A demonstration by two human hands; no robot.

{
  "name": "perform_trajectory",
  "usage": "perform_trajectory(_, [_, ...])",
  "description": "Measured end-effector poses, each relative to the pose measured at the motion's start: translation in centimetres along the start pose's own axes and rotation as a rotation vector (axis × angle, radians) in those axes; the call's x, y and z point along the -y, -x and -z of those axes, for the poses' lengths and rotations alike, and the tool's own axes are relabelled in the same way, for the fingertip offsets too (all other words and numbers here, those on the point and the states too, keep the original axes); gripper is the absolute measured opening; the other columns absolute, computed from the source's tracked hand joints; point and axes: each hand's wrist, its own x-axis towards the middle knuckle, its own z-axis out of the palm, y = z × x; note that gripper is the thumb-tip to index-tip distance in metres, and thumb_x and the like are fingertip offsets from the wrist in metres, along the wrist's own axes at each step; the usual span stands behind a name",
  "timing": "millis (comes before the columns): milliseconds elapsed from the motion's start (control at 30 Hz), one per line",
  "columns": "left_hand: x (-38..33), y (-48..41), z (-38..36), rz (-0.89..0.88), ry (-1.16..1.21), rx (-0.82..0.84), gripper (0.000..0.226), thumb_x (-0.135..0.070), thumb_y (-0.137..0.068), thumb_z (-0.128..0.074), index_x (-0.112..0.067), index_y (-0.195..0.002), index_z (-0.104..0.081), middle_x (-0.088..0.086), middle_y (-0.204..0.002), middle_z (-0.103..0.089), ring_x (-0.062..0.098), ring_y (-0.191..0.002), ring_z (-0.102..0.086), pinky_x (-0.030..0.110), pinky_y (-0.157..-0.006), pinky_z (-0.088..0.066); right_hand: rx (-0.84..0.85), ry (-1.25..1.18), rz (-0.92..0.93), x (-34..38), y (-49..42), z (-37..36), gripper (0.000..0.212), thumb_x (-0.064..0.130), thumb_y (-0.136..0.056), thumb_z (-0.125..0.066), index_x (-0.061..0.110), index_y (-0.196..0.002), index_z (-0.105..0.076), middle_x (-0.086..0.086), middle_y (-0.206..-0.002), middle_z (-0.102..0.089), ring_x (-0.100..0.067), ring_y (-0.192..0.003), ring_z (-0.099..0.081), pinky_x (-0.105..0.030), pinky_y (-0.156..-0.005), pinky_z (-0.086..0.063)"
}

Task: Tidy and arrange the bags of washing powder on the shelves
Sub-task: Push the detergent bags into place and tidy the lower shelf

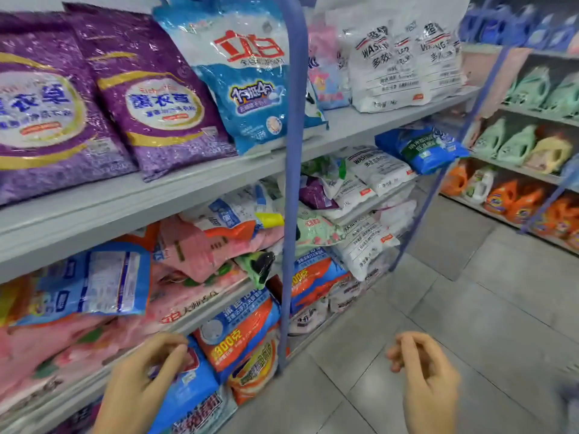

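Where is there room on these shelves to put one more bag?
On the top shelf, the bare patch between the blue post and the white bags, in front of the pink bag. Lower down, heaped bags crowd every level.

Grey floor tiles (470,308) with thin dark joints cover the aisle on the right. Pale grey shelves (156,198) run along the left, carried by blue uprights (293,183). Across the aisle stands a second shelving unit (539,114) stocked with green, yellow and orange detergent bottles (501,198). The light is bright and even.
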Motion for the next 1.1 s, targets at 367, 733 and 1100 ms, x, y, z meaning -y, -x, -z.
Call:
perform_trajectory(367, [-4.1,-15.3,-11.0,-0.108,0.061,0.087,0.003,-0.044,-0.084,-0.063,-0.042,-0.085,-0.064,-0.010,-0.076,-0.071,0.006,-0.067,-0.068,0.019,-0.061,-0.052,-0.061,0.091,0.063,-1.1,-14.6,-0.6,0.022,0.005,-0.093,-0.051,0.012,-0.075,-0.061,-0.002,-0.064,-0.064,-0.007,-0.053,-0.053,-0.014,-0.053,-0.045])
perform_trajectory(733, [-4.0,-20.5,-19.0,0.128,0.060,-0.274,0.023,-0.016,-0.085,-0.057,-0.036,-0.085,-0.068,-0.012,-0.076,-0.071,-0.001,-0.062,-0.062,0.012,-0.063,-0.048,0.262,0.031,0.026,-6.7,-33.1,-4.3,0.017,0.009,-0.092,-0.052,0.009,-0.078,-0.063,0.003,-0.061,-0.063,-0.003,-0.052,-0.053,-0.013,-0.052,-0.045])
perform_trajectory(1100, [-9.0,-18.0,-24.8,0.367,0.002,-0.711,0.026,-0.008,-0.093,-0.055,-0.027,-0.079,-0.067,-0.001,-0.069,-0.069,0.008,-0.060,-0.063,0.015,-0.060,-0.051,0.961,0.502,0.348,-12.2,-48.1,-16.2,0.027,0.022,-0.088,-0.064,0.013,-0.113,-0.059,-0.008,-0.109,-0.062,-0.024,-0.102,-0.057,-0.037,-0.086,-0.049])
